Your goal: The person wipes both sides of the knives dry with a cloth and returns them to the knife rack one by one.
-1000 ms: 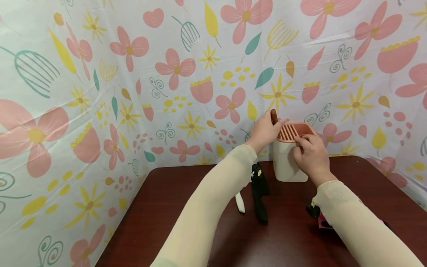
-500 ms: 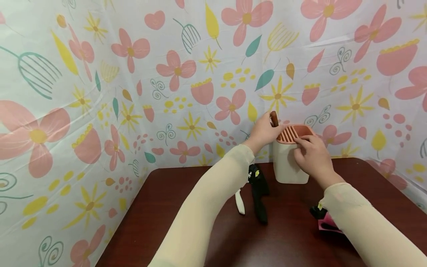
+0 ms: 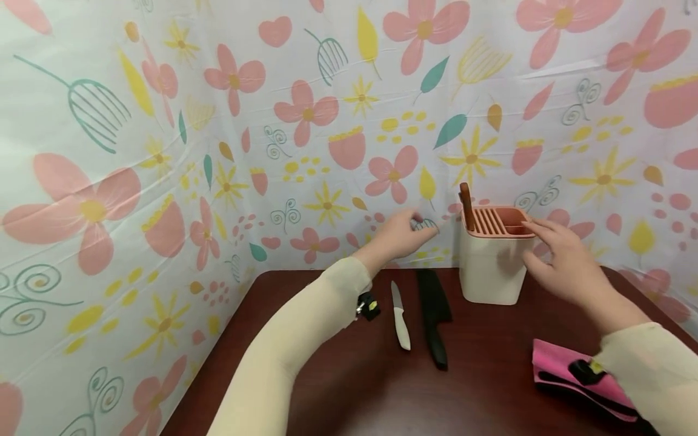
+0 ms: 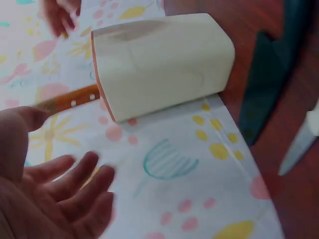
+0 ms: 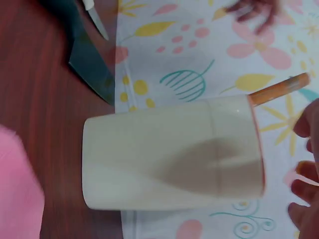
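Note:
A cream knife block (image 3: 493,269) with an orange slotted top stands upright at the back of the table. From its left slot rises a brown wooden handle (image 3: 466,206), blade hidden inside. My left hand (image 3: 397,235) hovers left of the block, apart from the handle, fingers loosely bent around nothing; the left wrist view shows the spread fingers (image 4: 94,184). My right hand (image 3: 567,260) is at the block's right side, fingertips by the orange rim, fingers extended. A black cleaver (image 3: 433,315) and a small white-handled knife (image 3: 400,318) lie left of the block.
A folded pink cloth item (image 3: 578,375) with black edging lies at the table's right, partly under my right sleeve. The dark red table (image 3: 349,387) ends at a wall of flowered fabric (image 3: 322,151) right behind the block.
My left hand has let go of the wooden handle and moved left and down. My right hand has shifted right from the block's top front edge. The head view has turned slightly left.

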Tool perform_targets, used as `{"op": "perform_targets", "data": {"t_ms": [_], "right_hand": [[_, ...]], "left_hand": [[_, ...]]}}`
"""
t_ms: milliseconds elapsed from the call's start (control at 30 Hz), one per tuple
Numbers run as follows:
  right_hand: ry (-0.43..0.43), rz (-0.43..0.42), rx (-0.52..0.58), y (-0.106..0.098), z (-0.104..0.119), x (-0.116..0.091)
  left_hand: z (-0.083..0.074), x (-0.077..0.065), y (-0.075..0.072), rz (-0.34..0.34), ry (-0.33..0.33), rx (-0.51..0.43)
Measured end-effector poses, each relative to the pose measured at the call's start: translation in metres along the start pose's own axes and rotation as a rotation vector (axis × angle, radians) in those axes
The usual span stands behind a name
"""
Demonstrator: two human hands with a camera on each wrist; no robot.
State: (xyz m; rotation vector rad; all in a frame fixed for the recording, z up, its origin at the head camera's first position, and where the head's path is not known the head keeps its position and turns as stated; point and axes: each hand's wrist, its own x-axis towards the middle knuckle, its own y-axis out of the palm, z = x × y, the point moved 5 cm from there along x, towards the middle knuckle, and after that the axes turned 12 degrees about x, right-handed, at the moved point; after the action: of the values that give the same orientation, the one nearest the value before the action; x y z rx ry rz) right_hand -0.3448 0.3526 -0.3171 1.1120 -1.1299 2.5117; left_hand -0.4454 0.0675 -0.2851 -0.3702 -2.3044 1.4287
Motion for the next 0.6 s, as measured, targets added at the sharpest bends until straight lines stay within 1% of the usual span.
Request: {"op": "perform_targets", "data": {"t_ms": [67,133,167,267,333,367,433,533,600], "right_hand": [[-0.021,0.077,-0.03,-0.005,0.001,-0.013],[-0.052,0.151,-0.057,-0.008,0.001,-0.029],[-0.063,0.188,-0.078,-0.008,0.0,-0.038],[-0.042,0.304,-0.125,-0.004,-0.002,-0.067],[0.007,0.392,-0.159,0.0,-0.003,-0.086],[0.044,0.45,-0.184,0.002,-0.005,-0.095],[0.118,0.556,-0.208,0.006,-0.008,-0.11],[0.262,0.696,-0.259,0.015,-0.014,-0.128],[0.364,0.76,-0.269,0.022,-0.016,-0.14]], "left_hand": [[0.018,-0.009,0.005,0.053,0.01,-0.006],[0.038,-0.018,0.014,0.116,-0.006,-0.028],[0.048,-0.023,0.019,0.149,-0.019,-0.038],[0.076,-0.037,0.042,0.259,-0.078,-0.067],[0.092,-0.046,0.06,0.306,-0.118,-0.047],[0.098,-0.05,0.068,0.332,-0.134,-0.035],[0.108,-0.058,0.084,0.36,-0.162,-0.004],[0.112,-0.068,0.101,0.377,-0.181,0.032],[0.114,-0.073,0.111,0.389,-0.198,0.04]]}}
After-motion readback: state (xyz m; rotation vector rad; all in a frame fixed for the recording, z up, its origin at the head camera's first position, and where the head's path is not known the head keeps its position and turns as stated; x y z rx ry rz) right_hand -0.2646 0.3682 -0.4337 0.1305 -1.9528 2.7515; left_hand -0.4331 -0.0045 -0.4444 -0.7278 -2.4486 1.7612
